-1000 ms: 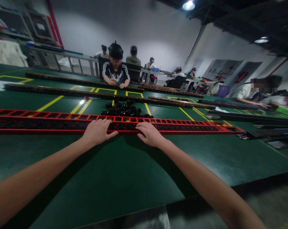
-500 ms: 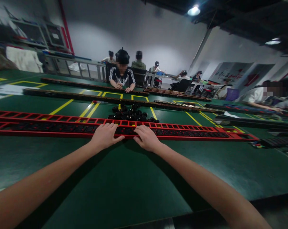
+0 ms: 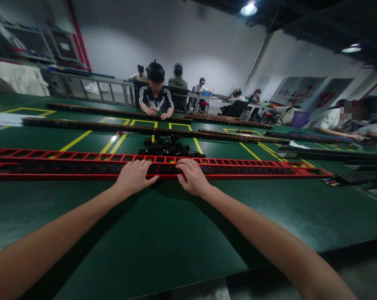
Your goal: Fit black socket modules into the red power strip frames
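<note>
A long red frame (image 3: 238, 176) with a row of small openings lies across the green table. Black socket-like modules (image 3: 163, 169) fill much of its near channel. My left hand (image 3: 132, 177) rests on the frame left of its middle, fingers stretched over the modules and thumb pointing right. A short gap away, my right hand (image 3: 193, 177) lies on the same frame, its fingers spread and slightly bent. Neither hand visibly holds a loose piece. Just beyond the frame is a heap of loose black parts (image 3: 168, 146).
Long dark strips (image 3: 113, 126) run across the table (image 3: 163, 241) behind the heap, over yellow tape lines. Opposite me, a person (image 3: 155, 96) leans over the table. Dark cables or strips (image 3: 351, 178) lie at the right. Another person's arm (image 3: 348, 132) reaches in at far right.
The whole view has shifted slightly, with the scene moving a little left. My hands stay on the frame, the gap between them slightly wider at the thumbs.
</note>
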Demonstrator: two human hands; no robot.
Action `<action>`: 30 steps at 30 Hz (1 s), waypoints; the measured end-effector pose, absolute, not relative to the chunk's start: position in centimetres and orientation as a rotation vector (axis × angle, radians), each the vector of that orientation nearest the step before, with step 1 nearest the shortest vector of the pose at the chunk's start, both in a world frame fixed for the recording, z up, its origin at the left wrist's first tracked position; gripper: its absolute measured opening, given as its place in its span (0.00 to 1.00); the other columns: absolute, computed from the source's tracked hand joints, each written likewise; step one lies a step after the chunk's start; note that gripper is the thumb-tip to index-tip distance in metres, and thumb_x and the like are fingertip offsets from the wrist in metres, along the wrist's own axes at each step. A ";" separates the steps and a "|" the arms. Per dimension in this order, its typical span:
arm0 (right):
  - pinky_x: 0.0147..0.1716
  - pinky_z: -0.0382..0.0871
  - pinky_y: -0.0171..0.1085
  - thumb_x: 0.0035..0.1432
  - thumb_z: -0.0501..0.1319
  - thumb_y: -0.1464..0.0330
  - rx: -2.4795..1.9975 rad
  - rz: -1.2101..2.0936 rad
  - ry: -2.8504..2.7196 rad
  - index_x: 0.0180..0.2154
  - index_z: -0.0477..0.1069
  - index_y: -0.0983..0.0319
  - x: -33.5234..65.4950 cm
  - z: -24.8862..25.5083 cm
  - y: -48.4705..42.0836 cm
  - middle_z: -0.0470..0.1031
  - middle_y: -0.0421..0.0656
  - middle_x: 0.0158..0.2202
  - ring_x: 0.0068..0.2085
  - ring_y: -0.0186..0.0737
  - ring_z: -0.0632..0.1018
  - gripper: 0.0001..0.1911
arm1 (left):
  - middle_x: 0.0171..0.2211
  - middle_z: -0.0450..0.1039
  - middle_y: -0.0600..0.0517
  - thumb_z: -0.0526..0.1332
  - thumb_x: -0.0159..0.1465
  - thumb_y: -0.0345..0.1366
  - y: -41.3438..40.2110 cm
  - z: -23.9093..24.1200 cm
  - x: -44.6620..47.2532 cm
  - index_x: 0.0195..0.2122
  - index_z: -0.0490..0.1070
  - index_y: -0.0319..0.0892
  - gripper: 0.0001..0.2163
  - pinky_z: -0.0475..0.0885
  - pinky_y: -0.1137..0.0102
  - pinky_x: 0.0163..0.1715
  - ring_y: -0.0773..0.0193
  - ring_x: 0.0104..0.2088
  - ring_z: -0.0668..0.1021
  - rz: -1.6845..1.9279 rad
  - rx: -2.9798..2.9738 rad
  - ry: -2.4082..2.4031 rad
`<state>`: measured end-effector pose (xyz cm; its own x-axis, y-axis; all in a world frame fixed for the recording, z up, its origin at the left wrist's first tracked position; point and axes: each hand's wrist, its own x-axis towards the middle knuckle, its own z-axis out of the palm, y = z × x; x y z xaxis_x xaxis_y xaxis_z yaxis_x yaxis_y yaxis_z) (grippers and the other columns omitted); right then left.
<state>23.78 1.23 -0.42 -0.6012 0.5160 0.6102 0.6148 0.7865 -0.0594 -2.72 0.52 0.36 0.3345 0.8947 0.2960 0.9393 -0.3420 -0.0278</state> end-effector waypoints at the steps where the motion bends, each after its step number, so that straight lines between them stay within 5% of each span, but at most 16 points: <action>1: 0.61 0.68 0.57 0.68 0.58 0.72 -0.832 -0.202 -2.352 0.53 0.74 0.63 23.8 -0.4 1.2 0.75 0.55 0.56 0.59 0.54 0.73 0.14 | 0.48 0.80 0.37 0.56 0.69 0.57 0.5 0.4 -2.7 0.54 0.75 0.35 0.28 0.72 0.54 0.51 0.43 0.49 0.80 -0.333 -2.406 -1.674; 26: 0.54 0.74 0.51 0.69 0.56 0.73 -0.790 -0.102 -2.478 0.45 0.76 0.64 24.0 -0.3 1.2 0.78 0.53 0.48 0.50 0.49 0.75 0.10 | 0.48 0.80 0.35 0.55 0.68 0.60 0.7 0.0 -2.9 0.52 0.76 0.35 0.30 0.72 0.52 0.50 0.41 0.50 0.80 -0.391 -2.408 -1.655; 30: 0.60 0.71 0.55 0.68 0.57 0.72 -0.819 -0.119 -2.421 0.52 0.74 0.62 24.1 -0.4 1.2 0.75 0.54 0.56 0.58 0.52 0.74 0.13 | 0.48 0.80 0.36 0.56 0.68 0.59 0.7 0.1 -2.9 0.50 0.76 0.37 0.28 0.72 0.52 0.49 0.41 0.49 0.80 -0.385 -2.407 -1.667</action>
